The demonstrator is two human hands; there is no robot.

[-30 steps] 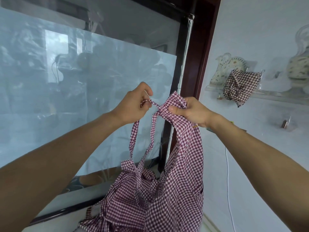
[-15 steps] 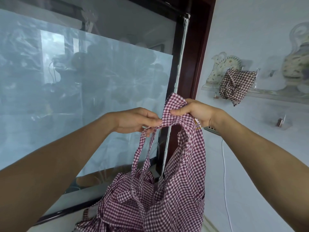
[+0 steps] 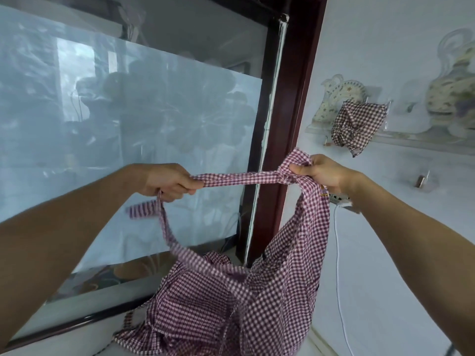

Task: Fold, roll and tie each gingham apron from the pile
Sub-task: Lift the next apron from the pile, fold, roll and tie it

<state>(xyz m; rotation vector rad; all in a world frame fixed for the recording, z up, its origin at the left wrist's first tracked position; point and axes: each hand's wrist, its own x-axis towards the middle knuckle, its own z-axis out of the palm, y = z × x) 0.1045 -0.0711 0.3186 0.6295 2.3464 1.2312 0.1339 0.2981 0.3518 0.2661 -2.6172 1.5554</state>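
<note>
A second ago our hands were close together at the top of the apron (image 3: 270, 291), the left one picking at the strap (image 3: 239, 179) right beside the right. Now we have drawn them well apart, and the strap runs taut and nearly level between them. We judge this to be the untangling stage: the strap is being pulled free so the apron can be laid out, and no folding, rolling or tying has begun on this piece.

Our left hand (image 3: 171, 181) is closed in a fist around the strap, whose loose end trails blurred below and to the left. Our right hand (image 3: 325, 173) pinches a bunched top corner of the apron between thumb and curled fingers. The rest of the cloth hangs down from there, near us and low in the middle, crumpled.

Far to the right, another gingham piece (image 3: 356, 124) sits bunched on a wall shelf (image 3: 411, 141).
</note>
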